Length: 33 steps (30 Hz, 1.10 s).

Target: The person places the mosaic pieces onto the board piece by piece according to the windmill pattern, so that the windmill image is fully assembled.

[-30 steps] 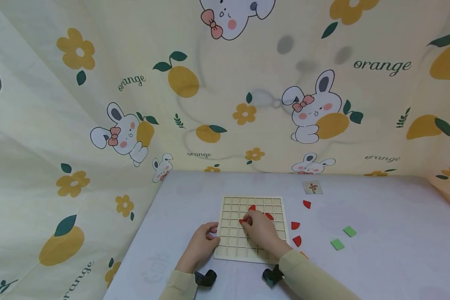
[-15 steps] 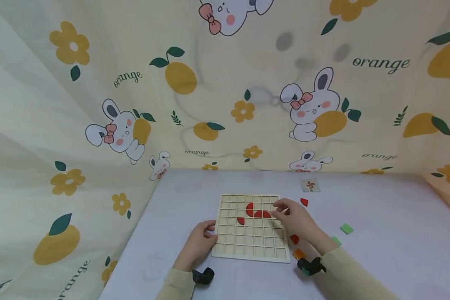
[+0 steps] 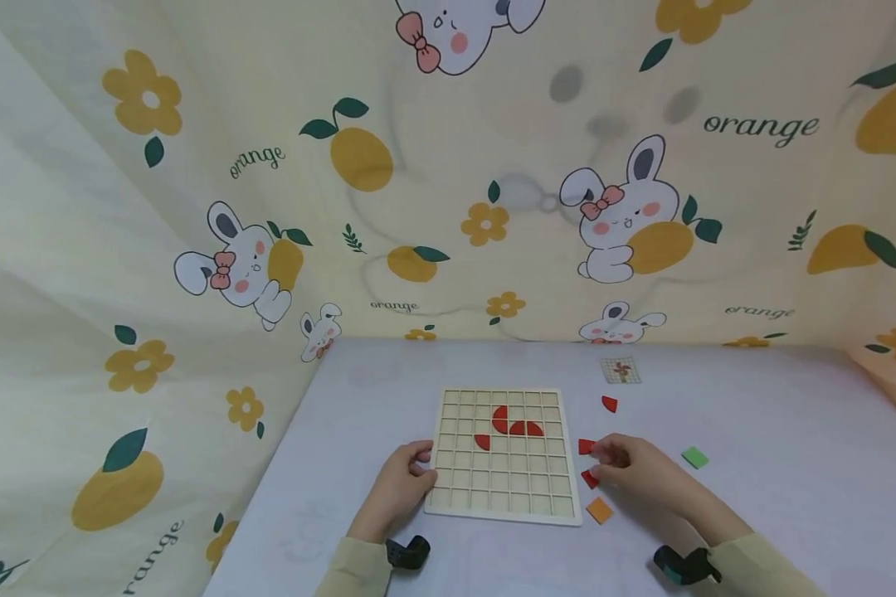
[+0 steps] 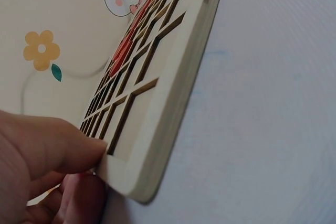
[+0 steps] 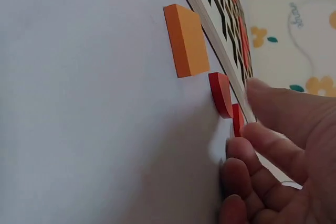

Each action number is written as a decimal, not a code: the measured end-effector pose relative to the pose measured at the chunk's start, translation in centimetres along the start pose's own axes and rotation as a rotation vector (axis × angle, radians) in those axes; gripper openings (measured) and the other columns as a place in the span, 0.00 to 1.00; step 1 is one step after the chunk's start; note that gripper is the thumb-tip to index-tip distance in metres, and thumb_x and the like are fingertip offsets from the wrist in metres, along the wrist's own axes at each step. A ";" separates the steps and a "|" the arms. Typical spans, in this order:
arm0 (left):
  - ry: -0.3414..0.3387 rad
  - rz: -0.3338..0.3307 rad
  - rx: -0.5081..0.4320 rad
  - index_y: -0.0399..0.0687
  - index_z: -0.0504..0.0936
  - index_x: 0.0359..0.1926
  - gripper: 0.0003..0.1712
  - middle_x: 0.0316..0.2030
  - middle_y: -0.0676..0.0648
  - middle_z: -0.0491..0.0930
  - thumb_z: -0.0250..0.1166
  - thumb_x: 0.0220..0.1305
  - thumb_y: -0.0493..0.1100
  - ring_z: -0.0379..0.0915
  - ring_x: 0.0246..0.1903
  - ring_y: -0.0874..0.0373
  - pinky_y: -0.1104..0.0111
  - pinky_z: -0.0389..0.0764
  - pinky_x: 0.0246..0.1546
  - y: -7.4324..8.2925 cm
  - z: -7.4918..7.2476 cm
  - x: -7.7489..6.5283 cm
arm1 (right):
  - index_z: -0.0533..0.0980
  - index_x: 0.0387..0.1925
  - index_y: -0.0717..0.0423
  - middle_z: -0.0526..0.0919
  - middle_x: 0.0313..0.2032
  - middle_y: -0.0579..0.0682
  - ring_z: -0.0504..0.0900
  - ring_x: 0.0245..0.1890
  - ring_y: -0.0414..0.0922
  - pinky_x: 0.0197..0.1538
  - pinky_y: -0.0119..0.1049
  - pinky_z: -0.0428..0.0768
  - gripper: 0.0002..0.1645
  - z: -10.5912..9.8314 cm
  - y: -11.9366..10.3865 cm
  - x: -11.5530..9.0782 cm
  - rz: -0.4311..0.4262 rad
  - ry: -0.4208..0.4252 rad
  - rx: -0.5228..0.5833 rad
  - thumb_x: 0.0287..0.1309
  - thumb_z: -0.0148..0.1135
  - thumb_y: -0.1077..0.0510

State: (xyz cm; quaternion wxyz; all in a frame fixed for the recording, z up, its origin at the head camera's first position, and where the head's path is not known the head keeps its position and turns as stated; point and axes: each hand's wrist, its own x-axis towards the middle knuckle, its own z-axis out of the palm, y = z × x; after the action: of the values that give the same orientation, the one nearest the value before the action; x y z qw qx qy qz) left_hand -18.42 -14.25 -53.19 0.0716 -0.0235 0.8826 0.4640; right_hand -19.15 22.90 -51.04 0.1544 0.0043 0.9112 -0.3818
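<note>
A pale wooden grid board (image 3: 504,518) lies on the table, with several red quarter-round pieces (image 3: 500,420) sitting in its cells. At its left edge my left hand (image 3: 396,485) pinches the rim, the thumb (image 4: 79,148) on the border and fingers at the side. Just right of the board my right hand (image 3: 645,473) hovers low, thumb and index finger spread apart. Its index fingertip is right at a red quarter-round piece (image 5: 237,119), partly covered by the fingers. Another red piece (image 5: 221,95) lies beside that one, nearer to me.
An orange square tile (image 3: 600,511) lies off the board's near right corner. A green square tile (image 3: 694,457) lies farther right. Behind the right hand are a loose red piece (image 3: 610,404) and a small pattern card (image 3: 621,371). A printed curtain (image 3: 433,166) rises behind the table.
My right hand has left a red piece in a left-middle cell, moved right off the board, and come down by the loose red pieces. The left hand stays at the board's edge.
</note>
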 end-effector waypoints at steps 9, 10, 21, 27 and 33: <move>-0.018 -0.007 -0.006 0.44 0.75 0.60 0.27 0.44 0.50 0.73 0.66 0.57 0.36 0.70 0.37 0.57 0.66 0.75 0.31 -0.1 0.2 0.2 | 0.76 0.44 0.50 0.71 0.42 0.50 0.67 0.44 0.49 0.44 0.41 0.71 0.24 0.6 1.0 -0.9 -0.021 -0.052 0.014 0.46 0.75 0.49; -0.019 -0.010 -0.004 0.44 0.75 0.60 0.27 0.44 0.50 0.73 0.66 0.57 0.36 0.70 0.37 0.57 0.66 0.75 0.31 -0.1 0.2 0.2 | 0.76 0.44 0.50 0.71 0.43 0.51 0.67 0.45 0.49 0.44 0.41 0.71 0.23 0.7 1.1 -0.9 -0.021 -0.053 0.019 0.47 0.75 0.50; -0.017 0.027 0.009 0.43 0.74 0.60 0.27 0.45 0.50 0.73 0.65 0.58 0.37 0.70 0.38 0.58 0.67 0.74 0.33 -0.5 0.1 0.5 | 0.75 0.37 0.48 0.71 0.39 0.49 0.69 0.44 0.48 0.50 0.48 0.75 0.14 1.1 0.8 -0.1 -0.059 -0.025 -0.080 0.51 0.72 0.54; -0.015 0.019 0.007 0.45 0.74 0.60 0.27 0.44 0.51 0.73 0.65 0.58 0.38 0.70 0.38 0.58 0.66 0.74 0.34 -0.6 0.1 0.8 | 0.76 0.37 0.51 0.71 0.40 0.51 0.68 0.45 0.50 0.50 0.50 0.75 0.16 1.0 0.1 -0.1 -0.028 -0.028 -0.047 0.50 0.73 0.53; -0.013 -0.005 0.009 0.45 0.75 0.60 0.27 0.44 0.51 0.73 0.66 0.57 0.37 0.70 0.37 0.58 0.66 0.74 0.33 -0.6 0.3 0.7 | 0.75 0.36 0.53 0.70 0.40 0.51 0.68 0.45 0.50 0.46 0.45 0.74 0.15 0.9 0.0 -0.2 -0.010 -0.045 -0.016 0.50 0.72 0.55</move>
State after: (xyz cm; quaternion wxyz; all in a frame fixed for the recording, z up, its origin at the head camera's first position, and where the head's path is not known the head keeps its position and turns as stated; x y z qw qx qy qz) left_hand -19.05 -14.29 -53.98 0.0783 -0.0223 0.8842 0.4600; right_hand -18.69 22.29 -51.59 0.1731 -0.0099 0.9105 -0.3754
